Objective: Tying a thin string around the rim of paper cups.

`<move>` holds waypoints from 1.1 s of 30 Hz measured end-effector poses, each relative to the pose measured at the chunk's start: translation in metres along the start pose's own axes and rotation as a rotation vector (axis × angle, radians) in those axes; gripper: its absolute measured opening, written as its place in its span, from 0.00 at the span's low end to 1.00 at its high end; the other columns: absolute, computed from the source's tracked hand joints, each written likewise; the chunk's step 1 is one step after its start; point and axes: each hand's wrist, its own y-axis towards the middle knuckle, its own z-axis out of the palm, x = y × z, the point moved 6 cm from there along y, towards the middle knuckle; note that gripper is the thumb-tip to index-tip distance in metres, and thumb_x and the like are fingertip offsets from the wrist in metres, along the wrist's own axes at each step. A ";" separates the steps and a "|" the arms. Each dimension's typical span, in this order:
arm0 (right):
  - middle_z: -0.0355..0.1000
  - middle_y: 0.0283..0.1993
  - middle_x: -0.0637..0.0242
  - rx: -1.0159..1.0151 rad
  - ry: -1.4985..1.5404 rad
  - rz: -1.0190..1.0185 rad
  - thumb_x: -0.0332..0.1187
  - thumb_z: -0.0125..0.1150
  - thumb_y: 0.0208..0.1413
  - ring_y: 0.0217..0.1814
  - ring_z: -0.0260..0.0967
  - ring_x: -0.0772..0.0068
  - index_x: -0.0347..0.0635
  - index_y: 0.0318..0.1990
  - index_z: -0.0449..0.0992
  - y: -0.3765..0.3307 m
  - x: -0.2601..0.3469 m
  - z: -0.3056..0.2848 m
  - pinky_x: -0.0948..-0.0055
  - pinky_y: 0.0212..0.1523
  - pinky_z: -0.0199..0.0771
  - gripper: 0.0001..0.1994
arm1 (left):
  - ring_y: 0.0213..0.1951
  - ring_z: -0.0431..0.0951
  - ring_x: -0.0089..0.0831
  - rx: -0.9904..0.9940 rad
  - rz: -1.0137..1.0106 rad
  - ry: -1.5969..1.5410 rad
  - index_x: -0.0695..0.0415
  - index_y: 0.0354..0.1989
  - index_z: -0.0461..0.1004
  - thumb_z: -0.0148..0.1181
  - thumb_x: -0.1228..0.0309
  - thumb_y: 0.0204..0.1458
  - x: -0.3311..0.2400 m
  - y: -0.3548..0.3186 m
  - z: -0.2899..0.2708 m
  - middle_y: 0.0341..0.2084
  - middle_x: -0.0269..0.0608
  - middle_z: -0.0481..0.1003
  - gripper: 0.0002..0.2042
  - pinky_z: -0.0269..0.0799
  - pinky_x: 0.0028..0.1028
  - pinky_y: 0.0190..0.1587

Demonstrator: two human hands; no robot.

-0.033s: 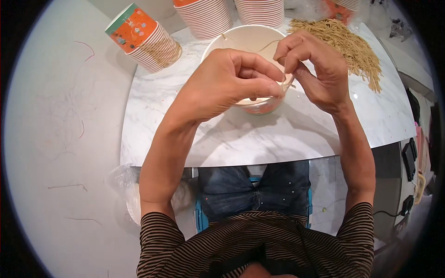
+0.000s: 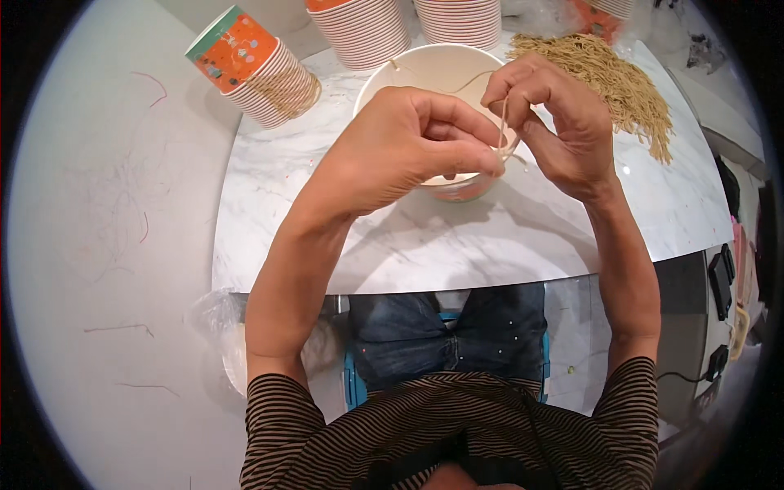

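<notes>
A person's bare hands work a thin, pale tan cord [image 2: 501,122] above a table. The left hand [image 2: 380,151] has its thumb and forefinger pinched together on the cord, its other fingers folded loosely behind. The right hand [image 2: 566,122], just beside it, is curled and nearly closed, with strands of the same cord caught at its fingers; exactly which fingertips grip them is hard to tell. A short loop spans the small gap between the two hands.

Directly beneath the hands stands a round, wide-mouthed bucket [image 2: 433,69], white inside and patterned in orange on its outer wall, its mouth facing up. A length of cord curves across its mouth, beyond the fingers.

The white, grey-veined marble-look table [image 2: 400,253] spreads around them, its curved edge on the near side of the hands. Beyond the right hand lies a broad, shaggy heap of loose tan cords [image 2: 612,82]. Ahead of the hands rise two stacks of nested paper buckets with white rims, one [image 2: 359,34] farther left and the other [image 2: 459,23] straight ahead. Well to the left of the hands, a tilted stack of orange buckets [image 2: 245,61], banded in green, has tan strands [image 2: 282,88] draped across its rims.
</notes>
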 end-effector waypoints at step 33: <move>0.78 0.38 0.66 -0.072 -0.095 0.014 0.11 0.62 0.46 0.39 0.77 0.73 0.40 0.39 0.86 0.004 0.006 -0.016 0.77 0.35 0.73 0.16 | 0.24 0.71 0.13 0.014 0.080 -0.038 0.64 0.41 0.85 0.69 0.72 0.57 -0.011 0.007 0.011 0.30 0.35 0.83 0.09 0.64 0.16 0.26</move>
